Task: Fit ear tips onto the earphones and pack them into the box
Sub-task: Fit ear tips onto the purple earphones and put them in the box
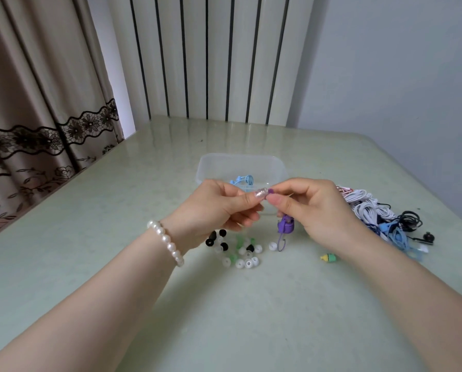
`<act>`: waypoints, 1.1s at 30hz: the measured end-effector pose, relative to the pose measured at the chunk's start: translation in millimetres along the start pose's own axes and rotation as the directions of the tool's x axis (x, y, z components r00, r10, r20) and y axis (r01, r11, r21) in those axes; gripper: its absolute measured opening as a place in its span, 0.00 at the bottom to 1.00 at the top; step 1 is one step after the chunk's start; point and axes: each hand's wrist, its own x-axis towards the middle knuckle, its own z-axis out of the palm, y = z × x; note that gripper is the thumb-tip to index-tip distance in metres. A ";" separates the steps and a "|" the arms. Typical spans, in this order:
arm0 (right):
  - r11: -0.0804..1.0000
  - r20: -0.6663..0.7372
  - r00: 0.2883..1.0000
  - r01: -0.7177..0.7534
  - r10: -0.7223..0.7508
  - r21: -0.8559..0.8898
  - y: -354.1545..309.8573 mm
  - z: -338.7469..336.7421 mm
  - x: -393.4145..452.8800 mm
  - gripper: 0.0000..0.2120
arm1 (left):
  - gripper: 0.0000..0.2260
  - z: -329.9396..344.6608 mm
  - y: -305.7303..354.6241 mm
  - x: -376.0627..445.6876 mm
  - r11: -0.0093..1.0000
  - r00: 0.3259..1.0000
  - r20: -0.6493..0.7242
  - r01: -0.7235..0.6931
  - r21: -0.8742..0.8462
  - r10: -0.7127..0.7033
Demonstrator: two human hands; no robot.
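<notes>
- My two bare forearms reached forward over a pale green, glossy table (90, 210), with a pearl bracelet (166, 241) on my left wrist.
- On the tabletop just under my hands lay a loose scatter of ear tips (237, 251) in white, clear, black and green, and a little to the right a single yellow-and-green tip (328, 257) sat apart.
- My left hand (213, 210) and right hand (313, 208) met fingertip to fingertip above that scatter, both with fingers curled.
- My left thumb and fingers pinched a small pale piece I could not make out clearly; my right fingers pinched a purple earbud (270, 190) right against it.
- The coiled purple earphone cable (285, 226) hung down from my right hand, its lowest loop reaching the table beside one white tip.
- To the right of my right hand lay a tangled heap of earphones (380, 216) in white, blue and black.
- Just behind my hands stood the clear plastic box (219, 162), open, with a light blue pair of earphones (243, 179) inside.
- Beyond the table's far edge rose a white panel with dark vertical stripes (208, 57), a beige curtain with black lace trim (36, 103) to the left, and a plain pale wall (398, 63) to the right.
</notes>
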 end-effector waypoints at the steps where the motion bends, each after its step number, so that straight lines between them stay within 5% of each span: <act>1: 1.000 -0.007 1.000 -0.020 0.020 -0.022 0.5 -2.3 1.3 0.06 | 0.10 -3.6 -1.2 0.9 0.991 0.998 -0.026 -0.048 0.125 0.052; 3: 0.995 -0.032 0.997 -0.077 0.074 -0.071 1.6 -8.6 4.8 0.08 | 0.04 -10.5 -4.0 2.4 0.922 0.990 0.001 -0.133 0.364 0.142; 8: 0.979 -0.133 0.973 -0.198 0.191 -0.045 7.8 -18.7 10.9 0.12 | 0.07 -2.7 -16.0 1.3 0.669 0.966 0.230 -0.249 0.700 0.119; 16: 0.980 -0.122 0.975 -0.195 0.188 -0.042 11.3 -14.7 10.7 0.12 | 0.11 2.8 -15.9 1.8 0.592 0.961 0.273 -0.247 0.767 0.048; 24: 0.979 -0.100 0.975 -0.202 0.200 -0.009 13.9 -13.2 10.1 0.11 | 0.08 -1.3 -18.2 2.9 0.435 0.928 0.343 -0.370 0.821 0.141; 29: 0.973 -0.090 0.970 -0.217 0.224 0.085 12.0 -14.8 9.2 0.09 | 0.03 -9.7 -11.9 2.1 0.549 0.947 0.249 -0.319 0.772 0.200; 33: 0.961 -0.081 0.965 -0.236 0.249 0.144 11.8 -16.1 9.4 0.09 | 0.06 -11.7 -12.2 7.2 0.801 0.977 0.048 -0.199 0.564 0.208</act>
